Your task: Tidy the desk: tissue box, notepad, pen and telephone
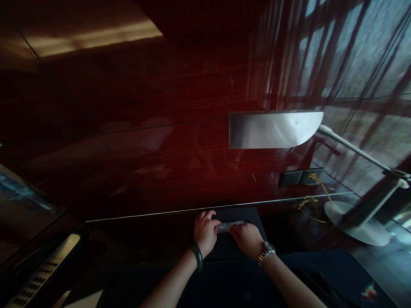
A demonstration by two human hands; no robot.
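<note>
A: What fills most of the view?
B: A dark red polished wood wall panel (144,128), glossy enough to carry faint reflections. To the right of it hangs a sheer dark curtain (353,55) over a bright window

A: And lower down?
B: A dark counter (135,239) runs along the foot of the panel. On its right end stands a desk lamp (276,128) with a flat silver shade, a thin slanted arm and a round base. Behind the lamp, a socket plate (298,177) sits in the panel, and a yellowish cord (310,203) lies loose just beside it

A: Where are the hands?
B: Near the back of the counter, over a dark flat pad (253,220). The left hand (205,233), with a green bangle on its wrist, and the right hand (247,237), with a metal watch, meet at a small pale cloth (229,225)

A: How do the fingers stand?
B: Curled in on both hands, each pinching one end of the cloth, which stretches between them just above the pad; whether it touches the pad I cannot tell
</note>
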